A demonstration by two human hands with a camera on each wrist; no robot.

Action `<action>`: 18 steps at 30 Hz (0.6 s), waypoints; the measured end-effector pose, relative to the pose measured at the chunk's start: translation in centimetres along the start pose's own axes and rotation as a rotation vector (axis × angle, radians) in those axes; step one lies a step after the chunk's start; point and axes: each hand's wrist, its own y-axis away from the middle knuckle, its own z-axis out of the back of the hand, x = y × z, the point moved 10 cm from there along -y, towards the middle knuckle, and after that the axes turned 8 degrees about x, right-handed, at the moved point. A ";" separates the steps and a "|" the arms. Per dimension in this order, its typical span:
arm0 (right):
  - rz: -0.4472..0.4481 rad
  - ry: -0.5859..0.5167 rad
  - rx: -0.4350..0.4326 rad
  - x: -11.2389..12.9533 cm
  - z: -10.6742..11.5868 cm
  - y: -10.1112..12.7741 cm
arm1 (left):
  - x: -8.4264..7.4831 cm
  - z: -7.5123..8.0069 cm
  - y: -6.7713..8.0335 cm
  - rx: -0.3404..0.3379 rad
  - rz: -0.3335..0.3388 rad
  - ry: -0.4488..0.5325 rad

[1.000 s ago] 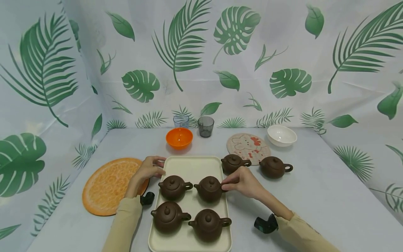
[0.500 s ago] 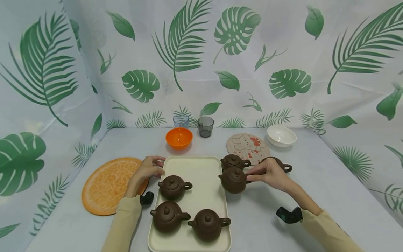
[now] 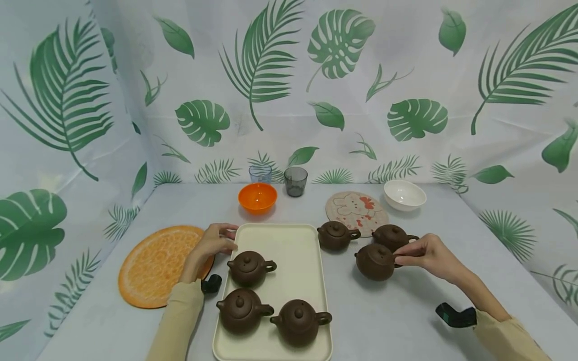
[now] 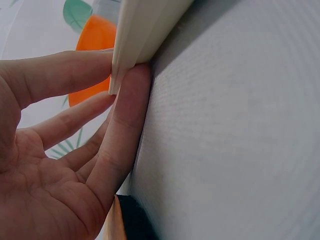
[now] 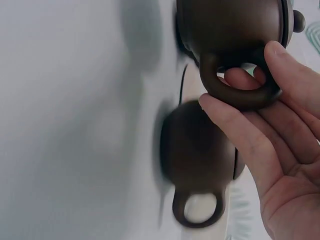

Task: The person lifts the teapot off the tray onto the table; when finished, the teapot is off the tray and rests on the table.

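My right hand (image 3: 400, 258) pinches the loop handle of a brown clay teapot (image 3: 375, 261), right of the cream tray (image 3: 280, 238); whether the pot touches the table I cannot tell. The right wrist view shows my fingers (image 5: 250, 145) through that handle (image 5: 240, 97), with another teapot (image 5: 195, 150) close behind. Two more teapots (image 3: 333, 235) (image 3: 392, 235) stand on the table just beyond. Three teapots (image 3: 248, 268) (image 3: 241, 311) (image 3: 298, 321) sit on the tray. My left hand (image 3: 228, 239) pinches the tray's far left rim (image 4: 145, 30) between its fingers (image 4: 65, 75).
A round orange mat (image 3: 155, 265) lies left of the tray. At the back stand an orange bowl (image 3: 257, 196), two glasses (image 3: 260, 173) (image 3: 295, 180), a round patterned mat (image 3: 356, 210) and a white bowl (image 3: 404, 194). Leaf-print cloth walls close the back and sides.
My right hand lifted a teapot off the tray's far right spot and carried it right, down beside the two on the table. The left hand stayed on the tray's rim.
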 end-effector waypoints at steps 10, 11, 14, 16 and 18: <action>-0.053 -0.004 0.010 -2.4 1.6 2.7 | 0.4 0.1 -0.1 -0.015 0.028 -0.025; -0.062 -0.002 0.011 -2.6 1.7 2.9 | 0.4 0.1 -0.1 -0.017 0.027 -0.027; -0.072 0.002 0.008 -3.1 1.8 3.3 | 0.3 0.1 -0.1 -0.016 0.025 -0.030; -0.075 0.004 0.002 -3.3 2.0 3.4 | 0.2 0.2 0.0 -0.017 0.027 -0.031; -0.078 0.003 -0.001 -3.5 2.1 3.5 | 0.2 0.2 0.0 -0.018 0.032 -0.033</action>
